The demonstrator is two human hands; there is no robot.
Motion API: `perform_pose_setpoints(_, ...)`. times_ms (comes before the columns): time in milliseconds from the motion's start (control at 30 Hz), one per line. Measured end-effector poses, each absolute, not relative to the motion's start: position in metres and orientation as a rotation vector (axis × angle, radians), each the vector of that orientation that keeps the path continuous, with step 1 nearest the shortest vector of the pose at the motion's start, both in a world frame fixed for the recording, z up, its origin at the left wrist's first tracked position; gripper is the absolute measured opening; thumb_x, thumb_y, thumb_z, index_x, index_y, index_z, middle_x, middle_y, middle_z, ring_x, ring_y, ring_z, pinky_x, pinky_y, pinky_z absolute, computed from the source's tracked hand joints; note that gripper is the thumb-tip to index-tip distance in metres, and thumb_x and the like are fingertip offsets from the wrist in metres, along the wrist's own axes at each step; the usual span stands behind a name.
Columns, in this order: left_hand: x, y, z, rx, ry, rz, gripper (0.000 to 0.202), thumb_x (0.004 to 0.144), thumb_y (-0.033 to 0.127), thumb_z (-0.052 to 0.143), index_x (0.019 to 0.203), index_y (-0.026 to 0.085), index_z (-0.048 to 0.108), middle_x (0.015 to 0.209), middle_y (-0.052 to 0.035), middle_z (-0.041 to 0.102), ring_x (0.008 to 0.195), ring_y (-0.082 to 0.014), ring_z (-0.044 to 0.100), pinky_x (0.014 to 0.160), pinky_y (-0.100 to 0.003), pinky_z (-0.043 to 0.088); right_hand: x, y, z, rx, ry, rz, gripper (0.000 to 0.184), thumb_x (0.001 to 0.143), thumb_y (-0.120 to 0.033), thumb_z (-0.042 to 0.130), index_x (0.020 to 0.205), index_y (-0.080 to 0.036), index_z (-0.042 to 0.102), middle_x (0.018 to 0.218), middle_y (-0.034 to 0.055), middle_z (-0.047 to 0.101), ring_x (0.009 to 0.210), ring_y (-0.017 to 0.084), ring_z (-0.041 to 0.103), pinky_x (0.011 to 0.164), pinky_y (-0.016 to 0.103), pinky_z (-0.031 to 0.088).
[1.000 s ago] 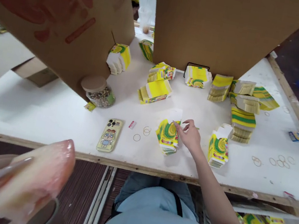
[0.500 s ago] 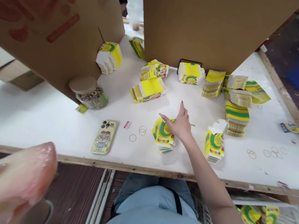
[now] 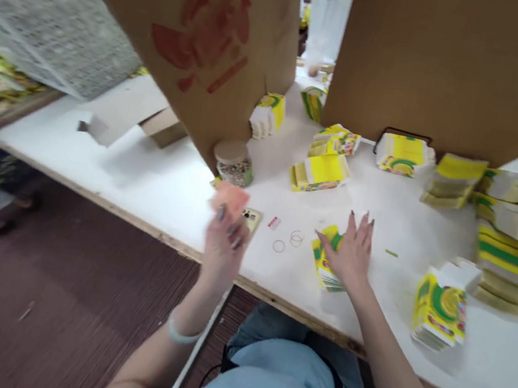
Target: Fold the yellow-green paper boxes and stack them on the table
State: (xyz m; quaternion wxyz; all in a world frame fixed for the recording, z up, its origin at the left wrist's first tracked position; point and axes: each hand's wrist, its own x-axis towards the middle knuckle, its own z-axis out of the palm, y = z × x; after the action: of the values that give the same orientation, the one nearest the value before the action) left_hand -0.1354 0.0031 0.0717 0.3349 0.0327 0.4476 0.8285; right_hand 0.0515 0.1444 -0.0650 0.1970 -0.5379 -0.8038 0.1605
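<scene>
My right hand (image 3: 353,252) lies flat with fingers spread on a small stack of yellow-and-green flat cartons (image 3: 323,263) near the table's front edge. My left hand (image 3: 225,243) is raised over the front edge, its fingers closed on a pale pink, slightly blurred thing (image 3: 229,199). That hand partly hides a phone in a yellow case (image 3: 251,217). Two or three rubber bands (image 3: 289,240) lie between my hands.
Large brown cardboard sheets (image 3: 227,34) stand over the white table (image 3: 151,178). A cork-lidded jar (image 3: 233,162) sits under the left sheet. Several more carton stacks (image 3: 511,255) lie at the back and right; one bundle (image 3: 441,311) is near the front right.
My left hand with the pink thing has gone from close to the camera out to the table edge over the phone. The right hand has flattened on the stack. The view swung left.
</scene>
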Motion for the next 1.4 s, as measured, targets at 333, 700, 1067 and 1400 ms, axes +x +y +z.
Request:
perform_pose_setpoints(333,-0.123,0.001,0.017,-0.236,1.117,1.992,0.058,0.068,0.048,0.091,0.073,0.022,0.039,0.060,0.0116,0.026,0.048,-0.0028,0.015,0.046,-0.022,0.007,0.061,0.142,-0.066,-1.458,-2.273,0.480,0.105,0.089,-0.081,0.031,0.159,-0.003,0.030,0.167,0.0329,0.020,0.159,0.047,0.013,0.122,0.067,0.026)
perform_pose_setpoints(700,-0.077,-0.016,0.000,-0.228,1.058,1.794,0.074,0.048,0.062,0.095,0.072,0.022,0.038,0.059,0.0116,0.029,0.050,-0.0039,0.017,0.048,-0.023,0.005,0.066,0.140,-0.067,-1.559,-2.247,0.601,0.116,0.078,-0.090,0.030,0.164,-0.012,0.026,0.168,0.0310,0.019,0.161,0.043,0.012,0.122,0.061,0.029)
perform_pose_setpoints(1067,-0.082,-0.010,0.003,-0.243,1.068,1.807,0.073,0.049,0.064,0.094,0.073,0.021,0.040,0.059,0.0120,0.028,0.050,-0.0041,0.017,0.050,-0.023,0.005,0.068,0.142,-0.064,-1.513,-2.279,0.627,0.121,0.079,-0.090,0.033,0.160,0.000,0.030,0.167,0.0350,0.017,0.158,0.051,0.014,0.126,0.062,0.023)
perform_pose_setpoints(1400,-0.082,-0.007,0.004,-0.235,1.052,1.837,0.073,0.049,0.061,0.095,0.073,0.021,0.040,0.060,0.0127,0.029,0.050,-0.0031,0.016,0.048,-0.022,0.006,0.067,0.142,-0.064,-1.502,-2.279,0.638,0.119,0.082,-0.088,0.034,0.158,0.004,0.032,0.167,0.0358,0.017,0.155,0.054,0.017,0.125,0.063,0.021)
